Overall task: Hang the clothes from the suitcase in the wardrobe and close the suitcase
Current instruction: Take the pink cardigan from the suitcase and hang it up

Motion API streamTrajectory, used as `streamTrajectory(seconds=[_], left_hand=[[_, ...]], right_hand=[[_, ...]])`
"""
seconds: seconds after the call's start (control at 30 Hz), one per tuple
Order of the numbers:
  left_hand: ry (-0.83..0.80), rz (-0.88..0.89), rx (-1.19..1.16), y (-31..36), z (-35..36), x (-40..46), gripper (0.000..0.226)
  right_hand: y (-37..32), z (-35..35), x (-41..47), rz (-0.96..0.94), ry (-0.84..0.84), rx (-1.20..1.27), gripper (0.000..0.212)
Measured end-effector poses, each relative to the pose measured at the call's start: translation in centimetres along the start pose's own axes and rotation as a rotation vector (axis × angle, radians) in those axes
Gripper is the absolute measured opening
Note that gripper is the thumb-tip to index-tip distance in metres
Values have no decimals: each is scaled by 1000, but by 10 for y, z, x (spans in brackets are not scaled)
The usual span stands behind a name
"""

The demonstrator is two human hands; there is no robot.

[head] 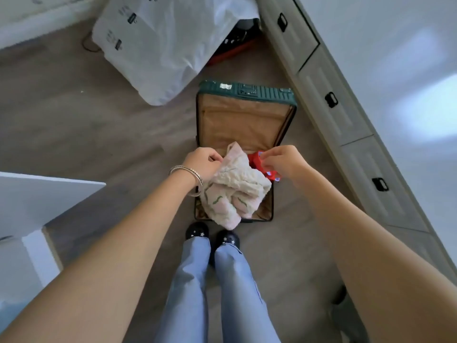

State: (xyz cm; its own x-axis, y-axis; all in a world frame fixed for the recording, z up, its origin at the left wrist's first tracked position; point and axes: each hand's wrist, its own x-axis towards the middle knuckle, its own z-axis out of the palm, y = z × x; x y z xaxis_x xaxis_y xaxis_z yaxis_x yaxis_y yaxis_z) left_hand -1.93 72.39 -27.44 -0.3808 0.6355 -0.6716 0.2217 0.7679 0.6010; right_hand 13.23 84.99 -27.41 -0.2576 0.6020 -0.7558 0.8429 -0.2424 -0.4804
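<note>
- Left hand [202, 162]: fingers curled, pinching the upper left edge of a cream knitted garment [232, 189]; metal bangles [189, 178] circle the wrist.
- Cream knitted garment: crumpled, with pale pink patches and small green marks, lifted between both hands and hanging over the near half of the suitcase [244, 100], its lower fold reaching past the suitcase's near edge.
- Right hand [282, 160]: fingers curled, gripping a red item [257, 162] at the garment's upper right side; what the item is cannot be told.
- Suitcase: dark green hard shell, lying open on the grey floor [86, 125], tan lining exposed in the far half.
- White plastic bag [160, 45]: on the floor beyond the suitcase, to the left.
- Drawer fronts [331, 107]: pale panels with black handles, running along the right, near the suitcase.
- Black shoes [197, 231]: just beside the suitcase's near edge, below blue trouser legs [195, 280].
</note>
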Motion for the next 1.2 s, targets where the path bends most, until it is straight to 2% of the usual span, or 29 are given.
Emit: streamTrajectory(seconds=[0.07, 0.27, 0.57, 0.73, 0.87, 0.97, 1.03, 1.13, 1.2], left_hand=[[-15, -39, 60, -15, 19, 18, 22], [-87, -181, 112, -82, 83, 84, 35], [-149, -298, 79, -164, 159, 157, 32], [-161, -329, 68, -201, 186, 209, 38], [-140, -306, 45, -225, 201, 240, 57], [-172, -292, 23, -245, 213, 259, 80], [-195, -313, -45, -252, 219, 268, 87], [-222, -336, -115, -255, 226, 274, 81], [-219, -321, -135, -253, 229, 274, 73]], right_hand=[[22, 12, 17, 48, -3, 21, 17], [78, 64, 90, 81, -63, -17, 42], [136, 121, 186, -32, -185, -348, 50], [158, 157, 236, -142, -257, -466, 46], [165, 185, 262, -191, -382, -483, 42], [174, 204, 282, -167, -432, -477, 45], [178, 212, 290, -150, -465, -543, 48], [187, 219, 297, -67, -413, -544, 55], [189, 218, 296, -37, -326, -529, 50]])
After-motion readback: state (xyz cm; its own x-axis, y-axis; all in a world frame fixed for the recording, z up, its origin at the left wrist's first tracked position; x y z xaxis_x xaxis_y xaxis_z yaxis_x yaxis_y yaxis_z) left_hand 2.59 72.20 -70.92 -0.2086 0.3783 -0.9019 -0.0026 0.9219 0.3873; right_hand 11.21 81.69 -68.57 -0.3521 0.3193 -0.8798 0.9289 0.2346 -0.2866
